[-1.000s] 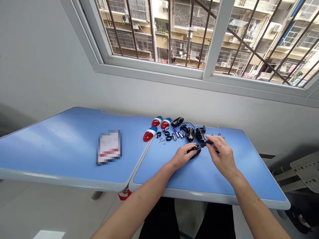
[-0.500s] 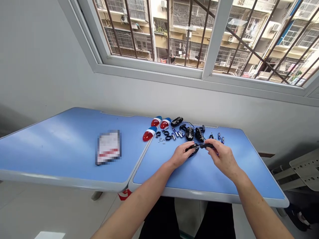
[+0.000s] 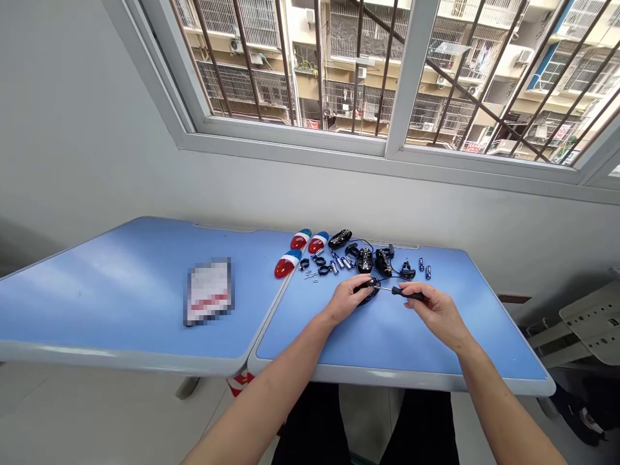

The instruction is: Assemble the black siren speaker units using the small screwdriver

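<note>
My left hand [image 3: 346,297] grips a black oval housing [image 3: 372,294] on the blue table, its fingers over the left side. A black-handled screwdriver [image 3: 407,294] is held in my right hand [image 3: 438,316]; its metal shaft points left and its tip reaches the housing's upper part. Behind the hands lie several black housings with silvery insides, one of them upright in the middle [image 3: 365,260]. Red, white and blue oval covers [image 3: 287,263] rest at the table seam. Several batteries [image 3: 347,262], black ring clamps [image 3: 320,261] and small screws [image 3: 310,275] are scattered between them.
The blue table [image 3: 121,297] runs along the wall under a barred window. A blurred white and red packet [image 3: 209,290] lies on its left part. Two more batteries [image 3: 425,268] are at the right. A pale perforated chair [image 3: 593,323] stands beyond the right edge.
My right hand has drawn slightly away from the housing and turned, so more of the screwdriver's shaft shows. A black bracket behind it is now more visible. The whole view has shifted slightly.
</note>
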`<action>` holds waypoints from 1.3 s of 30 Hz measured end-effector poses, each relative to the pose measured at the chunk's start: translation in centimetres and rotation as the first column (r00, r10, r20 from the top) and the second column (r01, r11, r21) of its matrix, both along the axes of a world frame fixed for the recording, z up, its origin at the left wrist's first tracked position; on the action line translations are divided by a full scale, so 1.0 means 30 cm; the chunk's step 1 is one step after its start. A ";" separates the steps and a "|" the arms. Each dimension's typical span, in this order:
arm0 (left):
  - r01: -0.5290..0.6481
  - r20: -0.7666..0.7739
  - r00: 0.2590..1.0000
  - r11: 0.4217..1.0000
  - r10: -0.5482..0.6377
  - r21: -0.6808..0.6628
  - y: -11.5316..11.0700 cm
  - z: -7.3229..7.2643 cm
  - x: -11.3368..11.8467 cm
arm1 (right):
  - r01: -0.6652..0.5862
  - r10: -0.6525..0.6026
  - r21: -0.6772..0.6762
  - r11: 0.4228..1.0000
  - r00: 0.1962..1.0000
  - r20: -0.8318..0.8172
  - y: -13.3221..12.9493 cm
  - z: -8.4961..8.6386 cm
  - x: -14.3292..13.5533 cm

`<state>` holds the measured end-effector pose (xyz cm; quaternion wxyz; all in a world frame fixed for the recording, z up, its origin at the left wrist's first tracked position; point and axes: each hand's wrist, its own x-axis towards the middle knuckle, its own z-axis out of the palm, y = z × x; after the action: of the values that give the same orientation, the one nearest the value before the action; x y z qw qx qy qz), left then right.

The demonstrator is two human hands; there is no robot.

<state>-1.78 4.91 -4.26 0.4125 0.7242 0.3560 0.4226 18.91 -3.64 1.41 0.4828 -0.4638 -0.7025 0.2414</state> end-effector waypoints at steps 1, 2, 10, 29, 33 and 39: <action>-0.003 -0.001 1.000 1.000 0.003 -0.005 0.001 0.000 0.000 | 0.011 -0.013 -0.039 0.999 0.998 -0.063 -0.003 -0.011 0.009; -0.009 -0.002 1.000 1.000 0.008 -0.010 0.001 -0.001 -0.001 | 0.026 -0.034 -0.072 0.997 0.992 -0.119 -0.007 -0.026 0.020; -0.036 -0.007 0.999 0.999 0.036 -0.008 0.010 -0.010 -0.005 | 0.264 -0.264 0.051 0.963 0.965 -0.003 -0.027 -0.220 0.072; -0.056 -0.057 0.997 0.995 0.060 0.082 0.005 -0.023 0.004 | 0.149 -0.196 -0.234 0.961 0.962 -0.189 0.024 -0.257 -0.088; -0.056 -0.075 0.995 0.993 0.064 0.108 0.007 -0.026 -0.002 | -0.007 -0.218 -0.463 0.886 0.875 -0.432 0.096 -0.219 -0.180; -0.085 -0.197 0.969 0.949 0.150 0.305 -0.007 -0.044 -0.002 | -0.125 -0.230 -0.529 0.839 0.800 -0.554 0.099 -0.163 -0.179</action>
<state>-1.85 4.71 -5.57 0.2326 0.7968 0.3749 0.4128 13.54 -0.66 -3.49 0.5349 -0.5006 -0.4027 0.5488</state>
